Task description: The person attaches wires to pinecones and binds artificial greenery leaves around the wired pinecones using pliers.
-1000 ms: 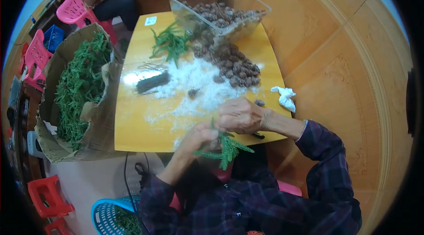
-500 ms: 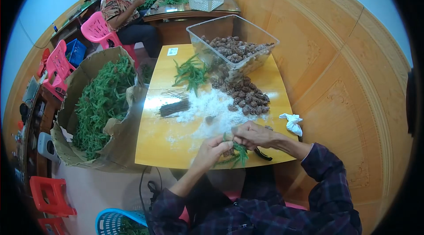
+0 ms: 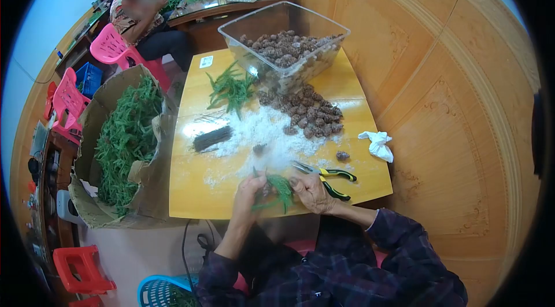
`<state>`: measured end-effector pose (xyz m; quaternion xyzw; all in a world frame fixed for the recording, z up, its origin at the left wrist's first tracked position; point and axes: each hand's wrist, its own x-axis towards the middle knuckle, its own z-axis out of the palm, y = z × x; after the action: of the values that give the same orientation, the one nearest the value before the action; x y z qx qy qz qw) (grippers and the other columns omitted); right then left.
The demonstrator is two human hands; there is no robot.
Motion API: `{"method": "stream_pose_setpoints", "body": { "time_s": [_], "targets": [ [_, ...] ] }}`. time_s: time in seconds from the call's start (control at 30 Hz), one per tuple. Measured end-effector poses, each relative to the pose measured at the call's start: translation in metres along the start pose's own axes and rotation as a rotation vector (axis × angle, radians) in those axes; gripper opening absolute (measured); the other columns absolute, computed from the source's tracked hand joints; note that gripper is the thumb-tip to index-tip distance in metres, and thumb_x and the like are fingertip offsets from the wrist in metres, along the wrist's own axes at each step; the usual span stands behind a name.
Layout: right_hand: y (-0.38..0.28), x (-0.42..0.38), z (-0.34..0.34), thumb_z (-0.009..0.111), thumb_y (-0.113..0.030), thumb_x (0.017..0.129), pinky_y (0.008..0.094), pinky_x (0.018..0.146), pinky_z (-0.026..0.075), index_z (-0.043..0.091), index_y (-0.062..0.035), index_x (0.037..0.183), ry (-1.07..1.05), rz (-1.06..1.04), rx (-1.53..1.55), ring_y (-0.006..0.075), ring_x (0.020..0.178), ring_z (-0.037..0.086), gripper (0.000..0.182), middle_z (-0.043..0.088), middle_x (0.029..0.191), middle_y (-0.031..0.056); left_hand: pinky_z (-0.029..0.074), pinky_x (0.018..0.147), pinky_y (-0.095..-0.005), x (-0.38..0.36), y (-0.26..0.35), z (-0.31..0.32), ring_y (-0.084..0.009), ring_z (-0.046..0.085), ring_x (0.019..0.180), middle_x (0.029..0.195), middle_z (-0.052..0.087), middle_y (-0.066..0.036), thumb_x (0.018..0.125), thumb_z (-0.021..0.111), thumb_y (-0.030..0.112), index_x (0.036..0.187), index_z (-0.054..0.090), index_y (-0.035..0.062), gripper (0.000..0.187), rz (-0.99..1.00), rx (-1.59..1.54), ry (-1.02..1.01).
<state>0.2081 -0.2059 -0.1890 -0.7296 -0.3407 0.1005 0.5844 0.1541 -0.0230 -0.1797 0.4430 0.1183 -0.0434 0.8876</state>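
My left hand (image 3: 246, 198) is closed around a green sprig (image 3: 280, 190) at the table's near edge, and a brownish cone shows faintly beside its fingers. My right hand (image 3: 312, 192) touches the sprig's right side with fingers bent together; what it pinches is hidden. Just beyond my right hand lie pliers (image 3: 337, 174) with black and yellow handles. White powder (image 3: 263, 128) is spread over the yellow table (image 3: 191, 194). A bundle of thin brown wires (image 3: 213, 138) rests on the left of the powder, and a loose pine cone (image 3: 343, 155) on the right.
A clear bin (image 3: 283, 56) of pine cones stands at the back, with a cone pile (image 3: 312, 112) before it. Green sprigs (image 3: 230, 88) lie left of it. A carton (image 3: 87, 174) of greenery is at left, a white cloth (image 3: 377, 145) at right. Another person (image 3: 136, 9) sits beyond.
The view has shifted. My hands have moved apart, with the sprig now between them. The pliers and the loose cone, mostly covered by my right hand before, now show.
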Motion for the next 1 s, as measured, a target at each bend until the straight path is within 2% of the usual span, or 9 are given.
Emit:
{"method": "stream_pose_setpoints", "body": {
  "time_s": [0.23, 0.4, 0.6, 0.7, 0.73, 0.83, 0.87, 0.97, 1.0],
  "targets": [
    [0.001, 0.001, -0.003, 0.04, -0.034, 0.099, 0.032, 0.055, 0.036, 0.048, -0.001, 0.077, 0.08, 0.028, 0.019, 0.0153, 0.059, 0.036, 0.041, 0.037, 0.062, 0.0068, 0.048, 0.065, -0.0221, -0.001, -0.008, -0.006, -0.0107, 0.059, 0.07, 0.084, 0.062, -0.007, 0.087, 0.056, 0.022, 0.104, 0.054, -0.0019, 0.029, 0.04, 0.21, -0.038],
    [-0.008, 0.003, -0.004, 0.043, -0.034, 0.099, 0.0303, 0.057, 0.037, 0.05, 0.0006, 0.077, 0.075, 0.06, 0.059, 0.0125, 0.062, 0.037, 0.042, 0.037, 0.063, 0.005, 0.047, 0.065, -0.0222, 0.0, -0.011, -0.004, -0.0114, 0.058, 0.07, 0.083, 0.062, -0.008, 0.087, 0.054, 0.03, 0.102, 0.054, -0.0029, 0.036, 0.101, 0.221, -0.049],
    [-0.007, 0.003, -0.003, 0.044, -0.033, 0.099, 0.0291, 0.058, 0.039, 0.052, 0.0009, 0.079, 0.093, 0.004, 0.053, 0.0116, 0.063, 0.04, 0.04, 0.042, 0.063, 0.0062, 0.043, 0.06, -0.0205, -0.005, -0.008, -0.002, -0.0074, 0.054, 0.066, 0.081, 0.06, -0.003, 0.087, 0.057, 0.018, 0.099, 0.058, -0.0001, 0.022, 0.168, 0.351, -0.15],
    [-0.008, 0.001, -0.001, 0.045, -0.033, 0.099, 0.0291, 0.059, 0.04, 0.053, 0.0005, 0.081, 0.092, 0.051, 0.087, 0.0111, 0.064, 0.043, 0.039, 0.046, 0.064, 0.0079, 0.042, 0.058, -0.0195, -0.007, -0.01, -0.001, -0.0057, 0.051, 0.064, 0.079, 0.059, -0.001, 0.087, 0.058, 0.013, 0.098, 0.06, 0.0016, 0.016, 0.139, 0.308, -0.061],
    [-0.007, -0.001, -0.006, 0.047, -0.03, 0.097, 0.032, 0.062, 0.044, 0.057, 0.0005, 0.089, 0.028, 0.085, -0.013, 0.0165, 0.067, 0.053, 0.033, 0.054, 0.071, 0.0125, 0.042, 0.06, -0.0199, -0.007, -0.009, -0.001, -0.0055, 0.052, 0.066, 0.079, 0.059, 0.0, 0.087, 0.058, 0.013, 0.098, 0.061, 0.0017, 0.015, 0.139, 0.269, -0.05],
    [-0.015, -0.007, -0.001, 0.053, -0.024, 0.094, 0.0358, 0.067, 0.047, 0.057, 0.0015, 0.101, 0.101, -0.128, -0.208, 0.0274, 0.074, 0.06, 0.027, 0.058, 0.079, 0.0168, 0.043, 0.065, -0.0205, -0.006, -0.008, -0.005, -0.005, 0.052, 0.07, 0.079, 0.059, 0.002, 0.088, 0.058, 0.011, 0.098, 0.063, 0.0019, 0.014, 0.125, 0.199, -0.043],
    [-0.018, -0.01, -0.001, 0.059, -0.017, 0.088, 0.0385, 0.07, 0.049, 0.056, 0.001, 0.109, 0.131, -0.234, -0.209, 0.0341, 0.083, 0.061, 0.028, 0.06, 0.091, 0.0182, 0.043, 0.065, -0.0204, -0.006, -0.008, -0.007, -0.0049, 0.052, 0.069, 0.079, 0.059, 0.002, 0.088, 0.059, 0.011, 0.098, 0.063, 0.0019, 0.015, 0.113, 0.204, -0.058],
    [-0.033, -0.018, -0.025, 0.063, -0.014, 0.084, 0.0388, 0.074, 0.049, 0.056, -0.0009, 0.111, 0.142, -0.288, -0.537, 0.0323, 0.086, 0.061, 0.031, 0.06, 0.097, 0.0159, 0.043, 0.065, -0.0205, -0.008, -0.009, -0.004, -0.0048, 0.052, 0.069, 0.079, 0.058, 0.002, 0.088, 0.059, 0.012, 0.1, 0.063, 0.0019, 0.016, 0.111, 0.2, -0.059],
    [-0.038, -0.021, -0.039, 0.069, -0.018, 0.078, 0.0404, 0.08, 0.047, 0.055, -0.0034, 0.114, 0.115, -0.302, -0.753, 0.0313, 0.097, 0.058, 0.041, 0.059, 0.104, 0.0142, 0.043, 0.065, -0.0206, -0.008, -0.009, -0.002, -0.0047, 0.052, 0.07, 0.079, 0.058, 0.003, 0.088, 0.059, 0.012, 0.1, 0.063, 0.0019, 0.016, 0.118, 0.199, -0.056]
  ]
}}
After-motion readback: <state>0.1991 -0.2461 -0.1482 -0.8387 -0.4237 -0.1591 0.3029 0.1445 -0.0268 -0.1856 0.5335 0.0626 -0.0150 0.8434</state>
